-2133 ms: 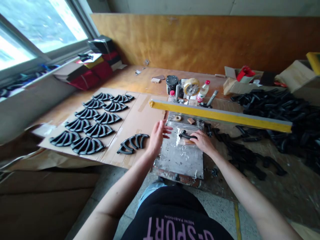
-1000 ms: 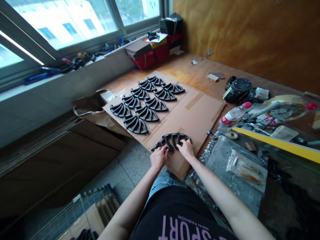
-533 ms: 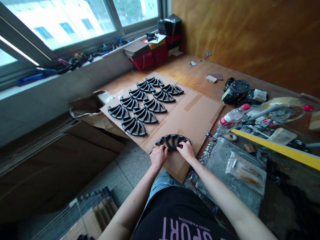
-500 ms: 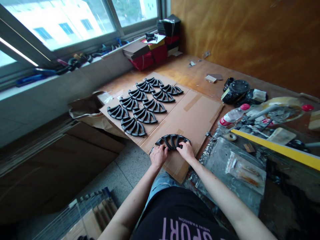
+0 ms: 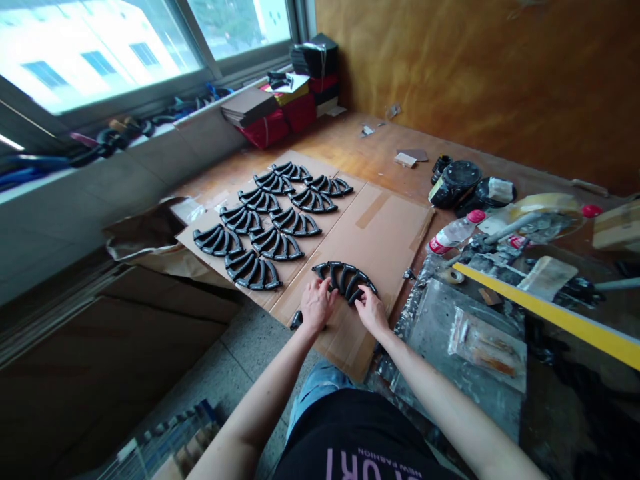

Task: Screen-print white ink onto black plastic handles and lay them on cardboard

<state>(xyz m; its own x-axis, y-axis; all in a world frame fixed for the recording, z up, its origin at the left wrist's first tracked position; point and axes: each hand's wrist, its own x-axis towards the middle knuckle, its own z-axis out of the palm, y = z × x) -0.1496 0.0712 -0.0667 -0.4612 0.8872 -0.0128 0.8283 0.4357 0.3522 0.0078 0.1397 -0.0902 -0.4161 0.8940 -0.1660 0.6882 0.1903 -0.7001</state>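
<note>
A black fan-shaped piece (image 5: 345,275) with curved tubular ribs lies near the front of a flat cardboard sheet (image 5: 385,230). My left hand (image 5: 318,304) has its fingers curled at the inner ends of the ribs on the left side. At the right end of the arc, my right hand (image 5: 371,311) pinches the piece between thumb and fingers. Another black part (image 5: 297,320) shows beside my left hand, mostly covered by it. Several similar black fan pieces (image 5: 253,268) lie in two rows on the sheet's left half.
To the right are a plastic bottle (image 5: 453,233) with a red cap, a black tub (image 5: 456,183), a yellow-edged bar (image 5: 550,313) and a bagged item (image 5: 487,347). Red and black stacks (image 5: 300,110) stand by the window. The sheet overhangs the floor (image 5: 250,353) at front left.
The fan piece has turned clockwise, its left end now free of my left hand. My left hand has shifted toward its inner side. The view has swung slightly right.
</note>
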